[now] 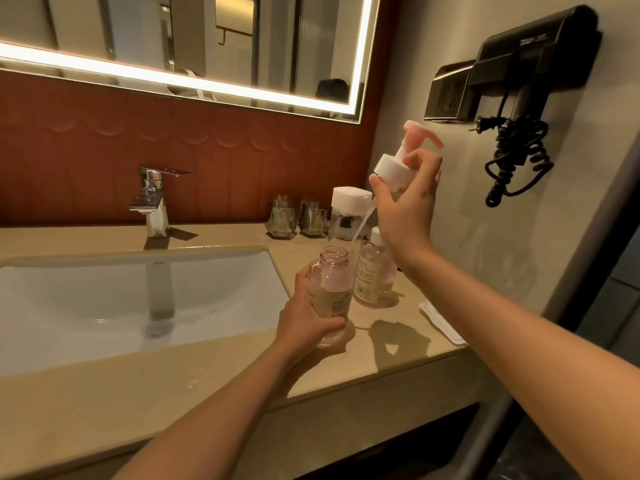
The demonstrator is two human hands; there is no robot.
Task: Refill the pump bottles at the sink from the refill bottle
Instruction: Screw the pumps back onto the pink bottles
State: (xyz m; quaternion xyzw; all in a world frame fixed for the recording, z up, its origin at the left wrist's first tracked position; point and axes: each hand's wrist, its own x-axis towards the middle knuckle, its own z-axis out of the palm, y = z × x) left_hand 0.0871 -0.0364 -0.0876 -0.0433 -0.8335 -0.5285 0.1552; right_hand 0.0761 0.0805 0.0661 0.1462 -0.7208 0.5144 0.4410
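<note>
My left hand (306,318) grips a clear pink bottle (332,289) that stands open-mouthed on the counter, right of the sink. My right hand (405,202) holds its pump head (408,150), pink nozzle and white collar, lifted high above the bottle. The pump's clear dip tube (363,226) hangs down slanted toward the open neck. Just behind stands a second pinkish bottle with a white cap and barcode label (372,275). A taller clear bottle with a white square cap (349,211) stands farther back.
A white basin (138,299) fills the counter's left, with a chrome tap (152,199) behind it. Two glass holders (298,218) stand at the back wall. A folded white cloth (443,322) lies at the counter's right edge. A wall-mounted black hair dryer (526,81) hangs above.
</note>
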